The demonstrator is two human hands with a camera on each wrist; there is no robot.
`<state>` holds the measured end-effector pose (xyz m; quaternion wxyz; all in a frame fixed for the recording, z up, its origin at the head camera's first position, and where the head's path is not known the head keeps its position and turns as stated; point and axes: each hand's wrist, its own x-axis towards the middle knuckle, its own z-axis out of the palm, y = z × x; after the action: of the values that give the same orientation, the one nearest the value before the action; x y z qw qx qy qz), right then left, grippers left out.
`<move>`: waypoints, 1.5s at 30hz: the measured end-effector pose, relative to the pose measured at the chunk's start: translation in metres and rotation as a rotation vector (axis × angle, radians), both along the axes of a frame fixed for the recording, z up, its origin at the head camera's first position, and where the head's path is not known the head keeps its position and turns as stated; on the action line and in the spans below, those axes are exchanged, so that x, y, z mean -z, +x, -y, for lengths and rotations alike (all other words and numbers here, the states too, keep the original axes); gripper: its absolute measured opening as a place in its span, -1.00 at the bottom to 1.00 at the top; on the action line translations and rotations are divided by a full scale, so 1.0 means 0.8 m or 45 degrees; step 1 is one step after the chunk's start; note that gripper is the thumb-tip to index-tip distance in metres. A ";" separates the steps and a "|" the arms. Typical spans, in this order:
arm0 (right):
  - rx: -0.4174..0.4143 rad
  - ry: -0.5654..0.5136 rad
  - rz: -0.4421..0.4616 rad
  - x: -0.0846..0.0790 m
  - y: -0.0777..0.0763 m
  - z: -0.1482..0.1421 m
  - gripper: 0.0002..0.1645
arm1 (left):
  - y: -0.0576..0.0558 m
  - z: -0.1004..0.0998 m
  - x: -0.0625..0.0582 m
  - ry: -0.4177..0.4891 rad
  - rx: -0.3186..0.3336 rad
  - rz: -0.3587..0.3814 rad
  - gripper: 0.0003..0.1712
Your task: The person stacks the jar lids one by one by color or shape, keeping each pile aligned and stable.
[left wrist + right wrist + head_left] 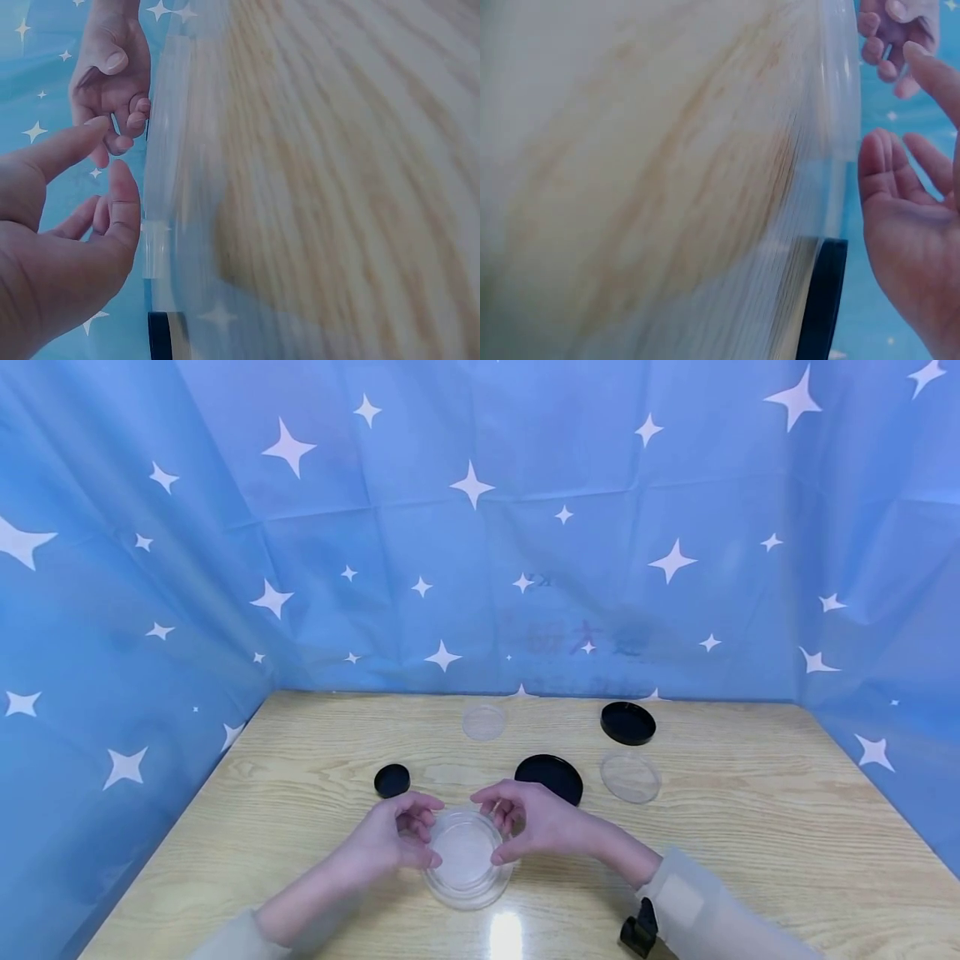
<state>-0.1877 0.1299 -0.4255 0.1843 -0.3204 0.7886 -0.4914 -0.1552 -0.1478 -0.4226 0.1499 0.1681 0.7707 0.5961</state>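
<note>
A: What occupies the working position?
B: A clear stack (465, 856) of round dishes, a smaller ring showing above a wider one, resting on a wood-grained table (720, 827). All positions below are given from this stack.

A: And the hands?
B: Left hand (390, 839), at the stack's left side: fingers bent, thumb held apart from them, the grasp spread. Right hand (534, 821), at its right side: likewise curved and spread, palm turned toward the stack. Both wrist views show gaps between thumb and fingers. Whether any fingertip touches the rim cannot be told.

A: The surrounding pieces?
B: Beyond the stack and to its left, a small black disc (392, 781), near the left hand's fingers. Beyond it and to its right, a large black disc (547, 777), partly covered by the right hand. Farther right of the stack, a clear disc (630, 777); beyond that, a second black disc (628, 724). Almost straight beyond the stack, a faint clear disc (483, 722).

A: The backdrop?
B: Behind the stack, a blue curtain (420, 543) printed with white stars.
</note>
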 end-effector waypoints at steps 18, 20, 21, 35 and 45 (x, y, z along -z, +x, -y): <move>0.054 -0.109 -0.026 -0.012 0.016 -0.057 -0.14 | -0.010 -0.034 -0.017 0.032 0.029 -0.064 -0.23; 0.063 -0.118 -0.028 -0.014 0.018 -0.065 -0.15 | -0.014 -0.038 -0.018 0.040 0.010 -0.065 -0.23; 0.070 -0.122 -0.030 -0.015 0.019 -0.069 -0.16 | -0.017 -0.040 -0.019 0.046 0.001 -0.064 -0.22; 0.171 -0.210 -0.152 -0.022 0.029 -0.133 -0.19 | -0.055 -0.081 -0.031 0.138 0.078 -0.003 -0.08; 0.323 -0.179 -0.183 -0.018 0.031 -0.180 -0.20 | -0.079 -0.133 -0.025 0.037 0.108 -0.081 -0.11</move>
<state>-0.1627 0.2740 -0.4111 0.0410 -0.2646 0.7975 -0.5407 -0.2185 -0.0410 -0.4025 0.1480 0.2215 0.7584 0.5949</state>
